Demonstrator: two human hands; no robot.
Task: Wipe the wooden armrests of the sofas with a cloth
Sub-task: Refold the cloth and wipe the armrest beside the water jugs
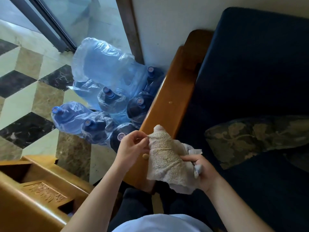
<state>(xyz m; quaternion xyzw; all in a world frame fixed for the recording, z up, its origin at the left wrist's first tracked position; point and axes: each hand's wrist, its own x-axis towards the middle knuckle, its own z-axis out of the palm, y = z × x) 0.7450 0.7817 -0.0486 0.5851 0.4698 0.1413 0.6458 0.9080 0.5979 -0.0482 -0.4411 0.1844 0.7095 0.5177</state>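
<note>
While hands (132,148) (199,169) grip cloth (165,158), armrest (170,101) seemingly waits.

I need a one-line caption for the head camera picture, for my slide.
Both hands, left hand and right hand, hold a beige cloth above the sofa's wooden armrest, beside wrapped water bottles.

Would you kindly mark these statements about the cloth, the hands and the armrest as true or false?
1. Both hands hold the cloth. True: the left hand pinches its edge and the right hand grips its other end.
2. The cloth lies spread flat on the armrest. False: it is held up in front of the armrest's near end.
3. Water bottles wrapped in plastic stand on the floor beside the armrest. True.
4. The sofa seat is bright red. False: the sofa seat is dark blue.
5. A patterned cushion lies on the seat. True.
</note>
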